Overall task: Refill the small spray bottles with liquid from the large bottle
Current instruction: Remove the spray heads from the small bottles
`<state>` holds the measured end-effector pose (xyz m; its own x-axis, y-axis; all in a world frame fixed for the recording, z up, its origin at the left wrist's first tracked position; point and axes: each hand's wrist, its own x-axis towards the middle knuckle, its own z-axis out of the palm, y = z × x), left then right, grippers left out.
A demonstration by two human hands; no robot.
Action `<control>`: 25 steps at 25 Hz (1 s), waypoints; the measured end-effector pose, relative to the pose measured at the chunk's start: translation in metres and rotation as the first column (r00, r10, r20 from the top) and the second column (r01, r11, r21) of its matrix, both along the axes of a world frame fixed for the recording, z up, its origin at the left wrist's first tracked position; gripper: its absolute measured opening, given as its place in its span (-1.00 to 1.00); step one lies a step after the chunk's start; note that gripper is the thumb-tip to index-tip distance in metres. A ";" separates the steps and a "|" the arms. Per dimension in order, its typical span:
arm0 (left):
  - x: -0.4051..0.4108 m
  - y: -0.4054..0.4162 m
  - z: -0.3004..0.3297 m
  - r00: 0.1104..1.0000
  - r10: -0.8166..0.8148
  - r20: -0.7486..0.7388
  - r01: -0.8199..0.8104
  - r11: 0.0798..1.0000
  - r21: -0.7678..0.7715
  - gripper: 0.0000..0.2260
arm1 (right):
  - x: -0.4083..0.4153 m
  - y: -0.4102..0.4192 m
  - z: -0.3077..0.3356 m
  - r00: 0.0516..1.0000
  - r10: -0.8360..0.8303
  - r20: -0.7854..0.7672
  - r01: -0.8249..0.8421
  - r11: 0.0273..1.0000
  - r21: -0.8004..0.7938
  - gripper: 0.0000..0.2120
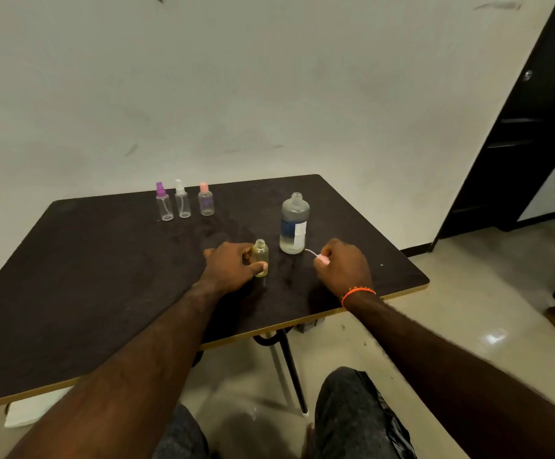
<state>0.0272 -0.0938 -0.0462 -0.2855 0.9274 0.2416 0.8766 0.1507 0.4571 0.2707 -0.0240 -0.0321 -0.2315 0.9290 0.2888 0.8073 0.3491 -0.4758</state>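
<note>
A dark brown tabletop with a pale edge stands against a scuffed white wall, a black door at the right of the frame. At centre, the left hand wraps thumb and fingers round a small uncapped clear bottle holding yellowish liquid, upright on the tabletop. Just right of it stands the large clear bottle with a blue-and-white label, its neck open, liquid low inside. The right hand — an orange band at the wrist — is clenched on a pink spray cap, its thin white tube pointing toward the large bottle. At upper left, three small clear spray bottles stand in a row: purple-topped, white-topped, pink-topped.
</note>
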 end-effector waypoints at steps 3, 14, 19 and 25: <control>0.017 0.009 0.000 0.999 -0.042 -0.005 0.041 0.999 -0.020 -0.70 | -0.003 0.002 -0.012 0.991 -0.062 0.115 0.059 0.998 0.031 -0.72; 0.024 0.011 -0.001 0.999 -0.035 0.004 0.035 0.999 -0.020 -0.69 | -0.017 0.012 -0.023 0.965 -0.138 0.223 0.118 0.988 0.101 -0.53; 0.001 -0.003 0.007 0.999 -0.028 -0.022 0.027 0.999 -0.044 -0.70 | -0.025 -0.002 -0.016 0.985 -0.039 0.170 0.000 0.975 0.223 -0.67; -0.058 -0.048 0.013 0.986 0.147 -0.082 -0.155 0.983 -0.094 -0.69 | -0.070 -0.030 -0.008 0.968 0.193 0.163 -0.233 0.931 0.282 -0.82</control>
